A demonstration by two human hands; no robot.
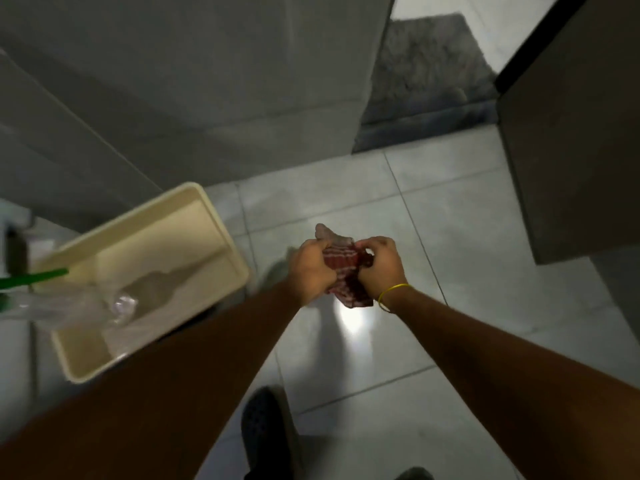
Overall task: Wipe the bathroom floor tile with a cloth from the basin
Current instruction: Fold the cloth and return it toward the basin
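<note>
- Pale, glossy square floor tiles (450, 216) with thin grey grout lines fill the scene, and a bright patch of reflected light sits just below the hands.
- Nearest, at the bottom edge, a dark perforated rubber-like shoe (266, 434) stands on the tiles.
- Two bare forearms reach forward from the near corners; the right wrist wears a thin yellow band (391, 296).
- Both hands meet above the mid floor: the left hand (311, 271) and the right hand (381, 268) are each closed tight around a bunched, dark red cloth with pale woven stripes (343, 268), which is crumpled between them and held off the tiles, one grey corner sticking up on the far side.
- To the left, a cream rectangular plastic basin with rounded corners (221, 233) holds shallow water; crinkled clear plastic (69, 303) and a green strip-shaped item (34, 277) overlap its left rim.
- Farther off, a smooth grey wall (207, 81) rises, with a dark brown flat panel (571, 150) on the right.
- Farthest, a fuzzy grey mat (429, 64) lies beyond the threshold.
</note>
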